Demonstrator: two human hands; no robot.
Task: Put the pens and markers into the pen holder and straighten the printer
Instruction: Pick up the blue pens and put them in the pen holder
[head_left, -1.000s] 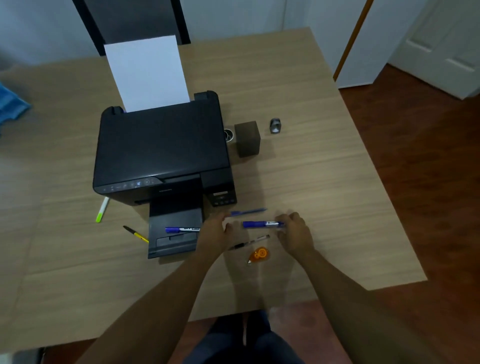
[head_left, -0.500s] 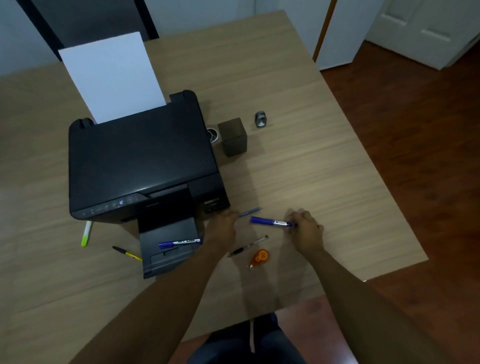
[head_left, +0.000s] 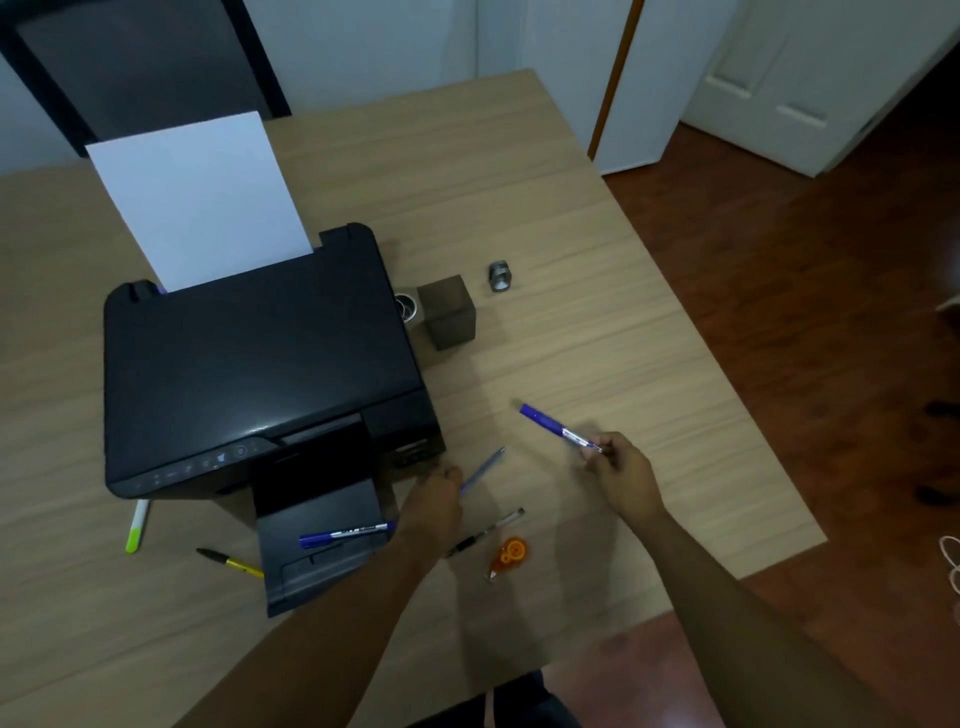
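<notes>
My right hand grips one end of a blue marker, lifted off the table and pointing up-left. My left hand is closed on the lower end of a thin blue pen beside the printer's front corner. The black printer sits skewed on the table with white paper in its feeder. A second blue marker lies on its output tray. The brown square pen holder stands right of the printer. A black pen, a yellow pen and a green highlighter lie on the table.
An orange correction-tape dispenser lies near the front edge. A small metal sharpener and a round metal object sit by the pen holder. The wooden table ends at the right, over dark floor.
My right hand has lifted the blue marker off the table and swung it up-left. My left hand has closed on the thin blue pen. The camera view tilted.
</notes>
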